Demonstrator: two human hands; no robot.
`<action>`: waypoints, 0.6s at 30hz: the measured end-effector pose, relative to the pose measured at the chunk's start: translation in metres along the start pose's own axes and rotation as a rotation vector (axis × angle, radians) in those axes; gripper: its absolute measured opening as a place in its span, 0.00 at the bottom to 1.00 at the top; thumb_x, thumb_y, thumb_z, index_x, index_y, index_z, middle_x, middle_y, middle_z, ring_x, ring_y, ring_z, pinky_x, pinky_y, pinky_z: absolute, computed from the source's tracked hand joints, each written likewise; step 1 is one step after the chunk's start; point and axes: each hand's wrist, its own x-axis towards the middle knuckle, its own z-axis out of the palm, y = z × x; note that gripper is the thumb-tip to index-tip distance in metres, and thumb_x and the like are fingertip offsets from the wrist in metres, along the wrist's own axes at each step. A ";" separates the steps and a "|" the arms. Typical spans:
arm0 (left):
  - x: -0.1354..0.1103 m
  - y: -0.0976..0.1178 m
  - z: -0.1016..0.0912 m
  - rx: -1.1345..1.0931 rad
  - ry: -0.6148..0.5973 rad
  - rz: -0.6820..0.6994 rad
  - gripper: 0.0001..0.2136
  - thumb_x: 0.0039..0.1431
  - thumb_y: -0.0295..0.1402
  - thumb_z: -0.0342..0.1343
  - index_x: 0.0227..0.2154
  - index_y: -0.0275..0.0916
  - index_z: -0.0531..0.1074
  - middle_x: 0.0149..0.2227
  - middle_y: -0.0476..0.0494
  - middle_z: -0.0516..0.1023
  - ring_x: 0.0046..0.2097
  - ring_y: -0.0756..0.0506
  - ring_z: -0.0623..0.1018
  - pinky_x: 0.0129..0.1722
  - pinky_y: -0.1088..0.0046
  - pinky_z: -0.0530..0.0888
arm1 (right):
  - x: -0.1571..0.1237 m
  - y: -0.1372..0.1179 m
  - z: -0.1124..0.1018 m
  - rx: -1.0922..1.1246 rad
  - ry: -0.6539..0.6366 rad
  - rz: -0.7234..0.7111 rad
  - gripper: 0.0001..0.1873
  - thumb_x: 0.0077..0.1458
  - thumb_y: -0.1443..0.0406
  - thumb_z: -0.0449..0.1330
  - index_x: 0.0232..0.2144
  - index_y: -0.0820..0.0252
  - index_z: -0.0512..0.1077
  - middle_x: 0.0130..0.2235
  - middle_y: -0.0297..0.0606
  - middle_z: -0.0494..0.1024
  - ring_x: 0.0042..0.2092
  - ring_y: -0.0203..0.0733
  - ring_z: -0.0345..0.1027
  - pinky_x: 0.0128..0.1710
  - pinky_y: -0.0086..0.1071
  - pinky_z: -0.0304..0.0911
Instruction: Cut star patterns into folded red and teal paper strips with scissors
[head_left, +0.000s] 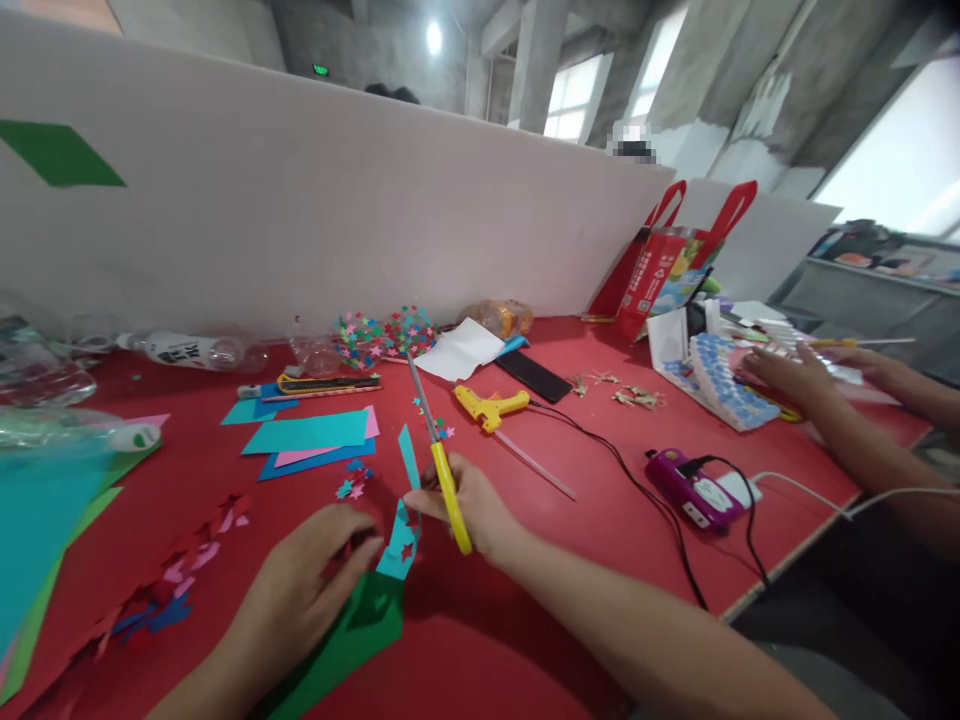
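Observation:
My right hand (472, 505) is closed on a pair of scissors (448, 490) with yellow handles, blades pointing up and away from me. At its fingertips is a turquoise paper strip (394, 562) with star-shaped holes, through which red shows; whether the fingers pinch it is unclear. A narrow turquoise piece (409, 458) lies just beyond. My left hand (311, 570) is beside the strip, its fingers bent, with a gap between thumb and forefinger and nothing visible in it. Green paper (360, 630) lies beneath. Small cut paper stars (355, 482) sit in front of my left hand.
Coloured paper rectangles (311, 432), a utility knife (330, 383) and plastic bottles (184, 350) are at left. A yellow glue gun (491, 405), a dark phone (532, 375) and a purple power strip (694, 490) with cables lie right. Another person's hands (787, 375) work at far right.

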 end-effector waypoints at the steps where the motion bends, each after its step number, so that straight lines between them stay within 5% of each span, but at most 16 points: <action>1: -0.001 0.003 -0.001 -0.030 0.008 -0.008 0.08 0.59 0.39 0.51 0.38 0.43 0.71 0.37 0.45 0.78 0.38 0.43 0.77 0.37 0.70 0.73 | -0.001 0.001 0.001 -0.014 -0.005 -0.019 0.27 0.32 0.55 0.72 0.27 0.57 0.60 0.21 0.23 0.61 0.21 0.29 0.52 0.20 0.25 0.50; 6: -0.002 0.012 0.011 -0.319 -0.036 -0.193 0.17 0.56 0.37 0.56 0.49 0.46 0.67 0.47 0.41 0.77 0.48 0.40 0.76 0.47 0.64 0.73 | -0.006 0.003 0.009 -0.082 0.000 -0.130 0.25 0.34 0.55 0.70 0.26 0.57 0.59 0.25 0.26 0.63 0.26 0.32 0.55 0.23 0.26 0.54; 9: 0.004 0.021 0.020 -0.633 -0.004 -0.325 0.19 0.52 0.35 0.59 0.48 0.44 0.67 0.45 0.42 0.78 0.50 0.39 0.76 0.47 0.63 0.73 | -0.008 0.003 0.012 -0.121 -0.002 -0.133 0.23 0.37 0.57 0.69 0.28 0.56 0.59 0.25 0.25 0.63 0.25 0.32 0.55 0.23 0.26 0.55; 18: 0.011 0.028 0.011 -1.118 0.045 -0.495 0.13 0.51 0.30 0.60 0.40 0.40 0.69 0.35 0.49 0.77 0.34 0.48 0.77 0.37 0.71 0.73 | -0.009 0.005 0.004 -0.059 0.018 -0.145 0.20 0.41 0.58 0.68 0.29 0.57 0.61 0.23 0.23 0.64 0.21 0.29 0.53 0.20 0.25 0.51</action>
